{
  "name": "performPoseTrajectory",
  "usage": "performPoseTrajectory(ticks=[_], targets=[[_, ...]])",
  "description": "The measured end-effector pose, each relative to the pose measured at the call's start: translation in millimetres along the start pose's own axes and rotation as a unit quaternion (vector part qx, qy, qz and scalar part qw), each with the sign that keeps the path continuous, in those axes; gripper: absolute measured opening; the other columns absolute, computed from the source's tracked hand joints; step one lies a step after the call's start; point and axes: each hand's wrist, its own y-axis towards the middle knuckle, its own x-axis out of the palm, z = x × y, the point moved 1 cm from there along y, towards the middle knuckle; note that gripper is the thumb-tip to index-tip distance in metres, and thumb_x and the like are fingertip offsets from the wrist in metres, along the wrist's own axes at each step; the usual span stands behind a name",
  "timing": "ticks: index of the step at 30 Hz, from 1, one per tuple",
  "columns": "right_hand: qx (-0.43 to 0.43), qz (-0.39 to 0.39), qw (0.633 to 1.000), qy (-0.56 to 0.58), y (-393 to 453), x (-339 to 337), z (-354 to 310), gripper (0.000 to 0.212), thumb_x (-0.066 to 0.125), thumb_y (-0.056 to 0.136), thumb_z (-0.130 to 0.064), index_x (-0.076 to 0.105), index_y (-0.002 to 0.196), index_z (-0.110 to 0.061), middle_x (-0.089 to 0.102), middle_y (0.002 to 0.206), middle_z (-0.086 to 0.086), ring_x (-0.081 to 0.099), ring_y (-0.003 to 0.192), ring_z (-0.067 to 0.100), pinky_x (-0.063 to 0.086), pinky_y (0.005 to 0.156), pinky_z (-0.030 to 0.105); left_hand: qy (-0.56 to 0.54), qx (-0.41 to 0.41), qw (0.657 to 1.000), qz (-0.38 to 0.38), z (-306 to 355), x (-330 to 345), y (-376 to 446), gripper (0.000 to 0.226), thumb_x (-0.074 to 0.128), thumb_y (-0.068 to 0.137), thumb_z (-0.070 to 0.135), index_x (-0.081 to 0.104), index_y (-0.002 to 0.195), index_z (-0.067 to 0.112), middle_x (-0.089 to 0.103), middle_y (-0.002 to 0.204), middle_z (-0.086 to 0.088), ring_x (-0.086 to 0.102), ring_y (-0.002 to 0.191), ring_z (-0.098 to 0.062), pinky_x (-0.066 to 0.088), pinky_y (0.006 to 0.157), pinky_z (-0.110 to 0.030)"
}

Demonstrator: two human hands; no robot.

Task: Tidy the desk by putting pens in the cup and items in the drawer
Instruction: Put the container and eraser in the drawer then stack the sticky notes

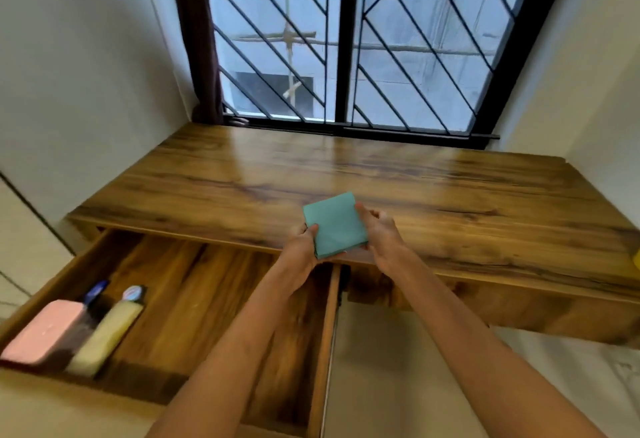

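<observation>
Both hands share a teal pad [335,226] above the worktop [450,195] edge: left hand [302,251] in a curled grip, right hand [382,231] likewise. Below-left of that grip, the open drawer [207,292] holds a pink case [45,332] and cream tube [107,335]; labels blurred.

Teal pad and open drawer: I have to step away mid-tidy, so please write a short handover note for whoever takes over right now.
Left hand: grips the left edge of the teal pad.
Right hand: fingers against the pad's right edge, grip less clear.
Pad: held above the desk's front edge, not yet in the drawer.
Done: drawer is pulled open; a pink case, a pale yellow tube and a blue-capped item lie at its left end.
Left: put the pad in the drawer and close it. No cup or pens are in view; a yellow object shows at the right edge.
</observation>
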Motion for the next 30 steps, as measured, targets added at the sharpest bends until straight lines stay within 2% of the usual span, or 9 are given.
performPoseTrajectory(ticks=[3, 7, 9, 11, 13, 17, 22, 25, 30], targets=[[0.003, -0.043, 0.999, -0.02, -17.9, 46.4, 14.5, 0.047, 0.048, 0.094, -0.05, 0.056, 0.115, -0.01, 0.068, 0.107, 0.011, 0.067, 0.093, 0.027, 0.056, 0.085, 0.044, 0.024, -0.007, 1.0, 0.008, 9.2, -40.4, -13.0, 0.033, 0.033, 0.103, 0.015, 0.04, 0.132, 0.002, 0.057, 0.123, -0.021, 0.062, 0.103, -0.036, 0.058, 0.069, -0.047], [0.008, -0.048, 0.998, -0.026, -37.2, 111.6, 42.9, 0.04, 0.04, 0.099, -0.043, 0.059, 0.11, -0.01, 0.069, 0.101, 0.01, 0.065, 0.074, 0.019, 0.053, 0.067, 0.03, 0.084, -0.028, 0.996, -0.012, 28.1, -105.4, -32.0, 0.035, 0.034, 0.097, -0.006, 0.04, 0.129, 0.007, 0.057, 0.119, -0.015, 0.062, 0.097, -0.031, 0.055, 0.072, -0.047], [0.029, -0.049, 0.998, -0.039, -45.6, 138.7, 61.0, 0.036, 0.039, 0.102, -0.035, 0.059, 0.114, -0.008, 0.068, 0.103, 0.01, 0.066, 0.078, 0.02, 0.053, 0.069, 0.031, 0.129, -0.036, 0.991, -0.015, 37.6, -136.5, -42.1, 0.039, 0.034, 0.093, -0.013, 0.042, 0.125, 0.009, 0.056, 0.12, -0.014, 0.059, 0.102, -0.03, 0.054, 0.075, -0.045], [0.048, -0.043, 0.996, -0.06, -51.6, 165.0, 80.9, 0.031, 0.04, 0.102, -0.023, 0.058, 0.12, -0.005, 0.065, 0.112, 0.012, 0.065, 0.093, 0.026, 0.053, 0.082, 0.037, 0.184, -0.032, 0.982, 0.005, 47.7, -171.1, -47.9, 0.043, 0.034, 0.091, -0.017, 0.043, 0.129, 0.003, 0.054, 0.125, -0.019, 0.056, 0.106, -0.032, 0.051, 0.081, -0.044], [0.069, -0.037, 0.994, -0.076, -54.2, 185.6, 96.9, 0.029, 0.043, 0.101, -0.014, 0.057, 0.123, -0.001, 0.063, 0.12, 0.014, 0.063, 0.102, 0.028, 0.052, 0.089, 0.04, 0.277, -0.021, 0.96, 0.041, 54.2, -206.1, -44.5, 0.041, 0.04, 0.091, -0.015, 0.044, 0.131, -0.005, 0.053, 0.13, -0.022, 0.055, 0.113, -0.035, 0.047, 0.09, -0.041], [0.109, -0.049, 0.988, -0.096, -62.6, 226.6, 124.3, 0.027, 0.053, 0.096, -0.01, 0.056, 0.122, -0.003, 0.061, 0.121, 0.013, 0.063, 0.101, 0.026, 0.057, 0.072, 0.036, 0.363, -0.029, 0.927, 0.092, 60.6, -271.6, -44.0, 0.03, 0.045, 0.098, 0.007, 0.053, 0.125, -0.004, 0.059, 0.126, -0.02, 0.059, 0.112, -0.033, 0.047, 0.099, -0.046], [0.119, -0.064, 0.977, -0.166, -67.2, 267.9, 159.7, 0.021, 0.06, 0.091, -0.009, 0.059, 0.112, -0.006, 0.062, 0.118, 0.012, 0.064, 0.106, 0.026, 0.058, 0.083, 0.04, 0.388, -0.036, 0.909, 0.146, 60.0, -336.1, -47.8, 0.027, 0.054, 0.095, 0.016, 0.059, 0.114, -0.002, 0.065, 0.115, -0.015, 0.064, 0.104, -0.029, 0.052, 0.093, -0.046], [0.136, -0.062, 0.969, -0.198, -66.6, 279.6, 175.6, 0.021, 0.062, 0.089, -0.007, 0.062, 0.109, -0.002, 0.064, 0.114, 0.014, 0.066, 0.101, 0.028, 0.058, 0.082, 0.044, 0.465, -0.046, 0.873, 0.139, 58.4, -359.9, -49.6, 0.022, 0.066, 0.087, 0.011, 0.061, 0.105, 0.001, 0.066, 0.105, -0.013, 0.067, 0.096, -0.027, 0.058, 0.082, -0.043], [0.202, -0.073, 0.944, -0.252, -70.3, 283.2, 198.4, 0.019, 0.06, 0.088, 0.002, 0.059, 0.107, 0.002, 0.067, 0.105, 0.018, 0.07, 0.088, 0.03, 0.06, 0.073, 0.046, 0.596, -0.127, 0.789, 0.076, 50.5, -364.8, -53.5, 0.02, 0.07, 0.081, 0.002, 0.055, 0.094, 0.0, 0.068, 0.085, -0.025, 0.07, 0.071, -0.034, 0.06, 0.071, -0.045]])
